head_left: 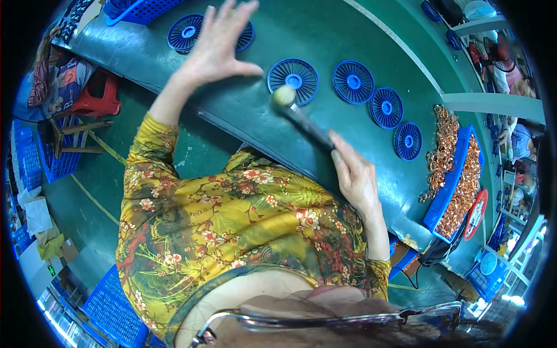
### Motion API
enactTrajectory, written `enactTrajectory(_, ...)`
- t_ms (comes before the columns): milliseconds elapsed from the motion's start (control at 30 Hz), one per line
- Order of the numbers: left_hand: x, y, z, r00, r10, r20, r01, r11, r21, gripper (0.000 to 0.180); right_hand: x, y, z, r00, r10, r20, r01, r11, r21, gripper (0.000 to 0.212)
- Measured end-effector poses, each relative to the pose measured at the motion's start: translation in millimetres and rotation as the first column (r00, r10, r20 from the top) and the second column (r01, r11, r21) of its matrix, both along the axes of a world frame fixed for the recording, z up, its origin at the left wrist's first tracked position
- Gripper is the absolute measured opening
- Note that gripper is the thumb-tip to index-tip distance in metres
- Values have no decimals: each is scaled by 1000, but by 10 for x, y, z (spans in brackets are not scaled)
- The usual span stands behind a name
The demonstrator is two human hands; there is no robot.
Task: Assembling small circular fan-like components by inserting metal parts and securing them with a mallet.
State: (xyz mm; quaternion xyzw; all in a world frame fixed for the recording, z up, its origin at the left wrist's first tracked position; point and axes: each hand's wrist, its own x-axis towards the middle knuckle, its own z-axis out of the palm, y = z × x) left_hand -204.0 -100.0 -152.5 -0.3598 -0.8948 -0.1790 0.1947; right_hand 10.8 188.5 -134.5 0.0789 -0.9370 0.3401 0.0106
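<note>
My left hand (219, 49) is spread open above the table. It partly covers a blue spoked plastic disc (246, 38), and another blue disc (185, 32) lies just left of it. Its fingers hold nothing. My right hand (355, 177) is closed around the dark handle of a mallet (307, 127) with a rounded, pale yellow head. That head is over the lower left edge of a blue disc (300, 72) at mid-table; whether it touches the disc I cannot tell. Further right lie three more discs, the nearest to the head being a large one (353, 82).
A long blue tray (445, 182) full of copper-coloured rings stands at the right, with a loose heap of rings (444, 142) beside it. A blue basket (142, 10) sits at the far left of the green table (255, 107). On the left floor is a red stool (100, 95).
</note>
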Motion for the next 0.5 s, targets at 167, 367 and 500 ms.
enactTrajectory(167, -100, -269, -45, 986, 134, 104, -134, 991, -9, 109, 3, -22, -12, 994, 49, 101, -62, 990, 126, 35)
enactTrajectory(367, 377, 164, -101, 967, -74, 244, 38, 988, 151, 110, -273, -80, 203, 987, -110, -116, 99, 990, -98, 33)
enactTrajectory(500, 429, 198, -103, 955, -64, 289, 8, 982, 191, 113, -450, -343, 125, 993, -53, 110, 22, 963, 267, 35)
